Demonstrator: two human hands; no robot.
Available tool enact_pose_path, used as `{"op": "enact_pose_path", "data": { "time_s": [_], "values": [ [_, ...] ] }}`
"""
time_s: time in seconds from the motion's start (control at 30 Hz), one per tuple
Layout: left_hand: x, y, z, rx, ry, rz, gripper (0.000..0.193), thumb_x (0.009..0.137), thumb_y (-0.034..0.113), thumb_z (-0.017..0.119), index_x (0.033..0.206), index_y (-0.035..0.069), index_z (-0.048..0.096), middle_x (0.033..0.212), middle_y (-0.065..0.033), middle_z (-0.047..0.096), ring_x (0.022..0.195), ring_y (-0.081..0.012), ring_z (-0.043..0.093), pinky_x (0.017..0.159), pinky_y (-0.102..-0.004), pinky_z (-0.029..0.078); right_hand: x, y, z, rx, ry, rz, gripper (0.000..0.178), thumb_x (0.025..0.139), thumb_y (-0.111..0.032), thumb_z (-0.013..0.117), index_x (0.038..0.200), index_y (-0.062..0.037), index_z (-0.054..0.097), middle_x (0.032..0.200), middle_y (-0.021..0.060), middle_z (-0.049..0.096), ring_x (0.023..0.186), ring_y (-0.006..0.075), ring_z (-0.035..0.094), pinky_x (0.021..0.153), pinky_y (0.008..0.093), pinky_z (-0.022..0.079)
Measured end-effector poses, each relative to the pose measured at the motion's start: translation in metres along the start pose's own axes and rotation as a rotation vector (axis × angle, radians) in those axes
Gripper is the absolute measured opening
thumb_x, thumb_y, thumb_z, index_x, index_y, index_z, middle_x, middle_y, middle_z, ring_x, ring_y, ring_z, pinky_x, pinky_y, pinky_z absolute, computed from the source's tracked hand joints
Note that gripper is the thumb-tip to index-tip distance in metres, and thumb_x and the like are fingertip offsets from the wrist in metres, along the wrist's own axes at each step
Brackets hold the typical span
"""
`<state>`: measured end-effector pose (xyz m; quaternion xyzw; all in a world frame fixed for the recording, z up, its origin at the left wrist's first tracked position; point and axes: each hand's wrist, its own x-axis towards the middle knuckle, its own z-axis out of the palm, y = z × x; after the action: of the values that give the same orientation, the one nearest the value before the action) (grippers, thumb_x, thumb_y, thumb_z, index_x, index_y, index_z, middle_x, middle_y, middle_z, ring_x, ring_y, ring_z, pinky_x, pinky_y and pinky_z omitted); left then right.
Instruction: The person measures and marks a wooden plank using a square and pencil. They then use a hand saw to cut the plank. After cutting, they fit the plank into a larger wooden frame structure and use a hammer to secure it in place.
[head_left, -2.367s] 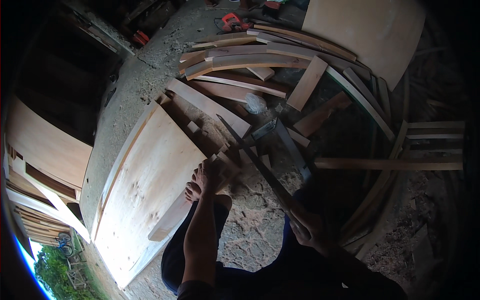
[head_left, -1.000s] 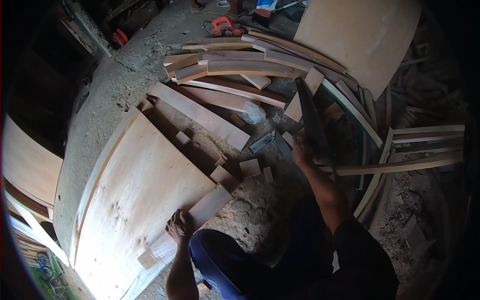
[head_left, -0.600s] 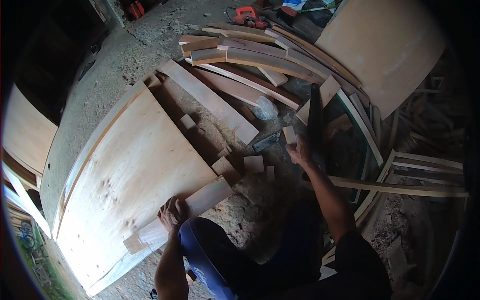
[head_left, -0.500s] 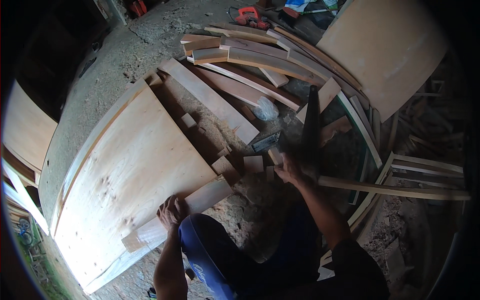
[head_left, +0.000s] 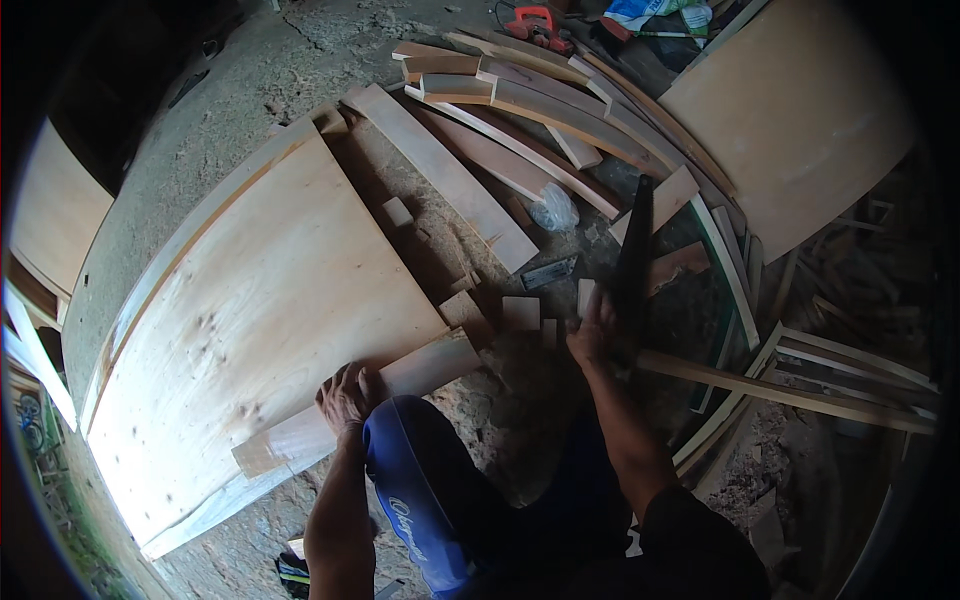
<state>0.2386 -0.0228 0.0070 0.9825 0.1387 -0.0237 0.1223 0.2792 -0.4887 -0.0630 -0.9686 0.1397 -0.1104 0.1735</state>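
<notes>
"Rough floor point(head_left: 250, 90), scattered timber point(head_left: 570, 120) on it; your hands?"

"My left hand point(head_left: 344, 397) covers the board point(head_left: 425, 369) on the pale panel point(head_left: 270, 270); I can't tell if it grips. My right hand point(head_left: 591, 338) holds a small block point(head_left: 585, 295) beside the dark saw point(head_left: 632, 240)."

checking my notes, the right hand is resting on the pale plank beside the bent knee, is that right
Not quite: it is the left hand, not the right hand, that is resting on the pale plank beside the bent knee, as the head view shows.
</notes>
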Motion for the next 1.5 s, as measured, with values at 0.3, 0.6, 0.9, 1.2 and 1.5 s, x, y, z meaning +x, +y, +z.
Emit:
{"op": "enact_pose_path", "data": {
  "time_s": [0.3,0.6,0.9,1.2,1.5],
  "values": [
    [-0.003,0.014,-0.003,-0.074,0.011,0.057,0.038,0.098,0.049,0.051,0.117,0.023,0.071,0.122,-0.0014,0.069,0.116,-0.0272,0.058,0.106,-0.0441,0.036,0.014,-0.035,0.014,0.123,-0.252,-0.066,0.079,0.069,-0.011,0.075,0.143,-0.0067,0.047,0.139,0.0231,0.047,0.129,0.0445,0.045,0.108,0.0540,0.039],
    [-0.002,0.012,-0.007,-0.103,0.012,0.024,0.033,0.094,0.044,0.057,0.112,0.021,0.072,0.122,0.0003,0.068,0.114,-0.0261,0.058,0.104,-0.0437,0.036,0.028,-0.094,-0.002,-0.161,-0.516,-0.400,0.083,0.066,-0.008,0.076,0.144,-0.0141,0.048,0.140,0.0209,0.047,0.124,0.0448,0.050,0.103,0.0490,0.046],
    [0.003,0.011,-0.023,-0.122,-0.163,-0.057,0.037,0.095,0.048,0.055,0.116,0.022,0.070,0.125,-0.0004,0.065,0.116,-0.0239,0.056,0.102,-0.0440,0.037,0.127,-0.175,0.020,0.150,-0.318,-0.557,0.081,0.070,-0.016,0.084,0.140,-0.0118,0.043,0.129,0.0190,0.053,0.121,0.0407,0.054,0.097,0.0521,0.050],
    [0.000,0.010,-0.004,-0.166,-0.130,-0.034,0.044,0.090,0.050,0.059,0.120,0.018,0.068,0.125,-0.0033,0.064,0.116,-0.0263,0.056,0.101,-0.0461,0.036,0.256,-0.341,0.115,0.097,-0.422,-0.464,0.083,0.076,-0.013,0.076,0.147,-0.0137,0.034,0.136,0.0205,0.050,0.124,0.0426,0.051,0.103,0.0506,0.046],
    [0.010,0.013,-0.032,-0.305,-0.182,-0.107,0.036,0.094,0.045,0.055,0.112,0.018,0.071,0.124,-0.0059,0.060,0.113,-0.0287,0.054,0.098,-0.0449,0.037,0.281,-0.329,0.199,0.283,-0.515,-0.496,0.086,0.074,-0.011,0.081,0.149,-0.0078,0.040,0.138,0.0232,0.056,0.131,0.0409,0.050,0.107,0.0459,0.044]
  ]
}}
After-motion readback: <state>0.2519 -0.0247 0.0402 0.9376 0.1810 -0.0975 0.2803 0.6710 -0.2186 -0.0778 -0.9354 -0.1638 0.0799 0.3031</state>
